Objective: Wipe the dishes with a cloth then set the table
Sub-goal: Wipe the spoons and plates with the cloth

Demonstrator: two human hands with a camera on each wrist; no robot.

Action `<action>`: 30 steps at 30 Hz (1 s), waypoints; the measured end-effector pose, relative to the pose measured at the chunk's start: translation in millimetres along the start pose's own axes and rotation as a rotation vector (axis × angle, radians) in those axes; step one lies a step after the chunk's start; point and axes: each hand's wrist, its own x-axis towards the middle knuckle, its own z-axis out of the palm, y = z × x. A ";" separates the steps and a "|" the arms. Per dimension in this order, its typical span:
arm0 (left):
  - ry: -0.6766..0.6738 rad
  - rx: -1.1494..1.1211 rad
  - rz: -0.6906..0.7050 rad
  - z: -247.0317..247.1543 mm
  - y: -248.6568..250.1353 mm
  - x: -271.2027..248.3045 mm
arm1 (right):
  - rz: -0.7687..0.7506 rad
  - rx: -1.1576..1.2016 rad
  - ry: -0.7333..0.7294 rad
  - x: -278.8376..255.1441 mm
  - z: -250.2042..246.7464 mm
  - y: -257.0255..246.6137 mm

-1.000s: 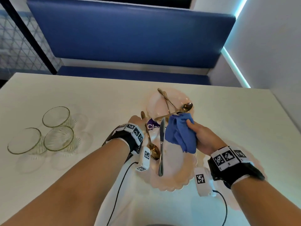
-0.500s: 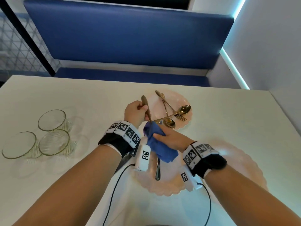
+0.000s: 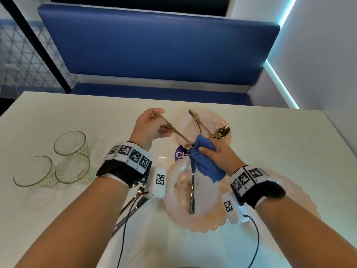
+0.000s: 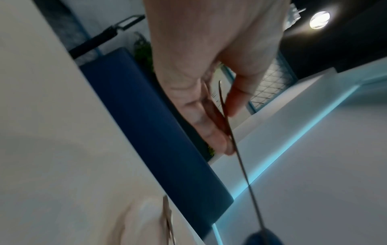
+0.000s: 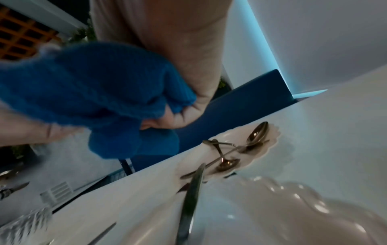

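Note:
My left hand (image 3: 152, 126) pinches the handle of a gold spoon (image 3: 173, 131) above the table; in the left wrist view the spoon handle (image 4: 234, 137) runs past the fingers (image 4: 205, 126). My right hand (image 3: 218, 153) grips a blue cloth (image 3: 204, 161) wrapped round the spoon's bowl, which is mostly hidden. The blue cloth (image 5: 94, 99) fills the right wrist view. Below lies a pink scalloped plate (image 3: 208, 215) with crumbs and a silver knife (image 3: 192, 186) on it. A second pink plate (image 3: 181, 120) behind holds gold cutlery (image 3: 222, 131).
Three clear glasses (image 3: 71, 167) stand at the left of the white table (image 3: 58, 117). Silver cutlery (image 3: 133, 202) lies under my left wrist. Another pink plate (image 3: 301, 192) sits under my right forearm. A blue bench (image 3: 154, 45) runs behind the table; a wall (image 3: 328, 64) stands on the right.
My left hand has lifted the gold spoon off the near plate and moved it back. My right hand has brought the cloth leftwards and closed it round the spoon's bowl.

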 end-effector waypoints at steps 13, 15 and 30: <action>-0.322 0.339 -0.169 12.2 -37.3 -62.9 | 0.178 0.565 0.740 24.1 11.8 -21.7; -0.263 0.301 -0.153 16.0 -49.8 -65.0 | 0.239 0.743 0.641 22.1 27.4 -25.8; -0.253 -0.100 -0.230 -11.7 -21.8 -20.8 | -0.103 0.118 0.015 -5.1 60.3 -47.3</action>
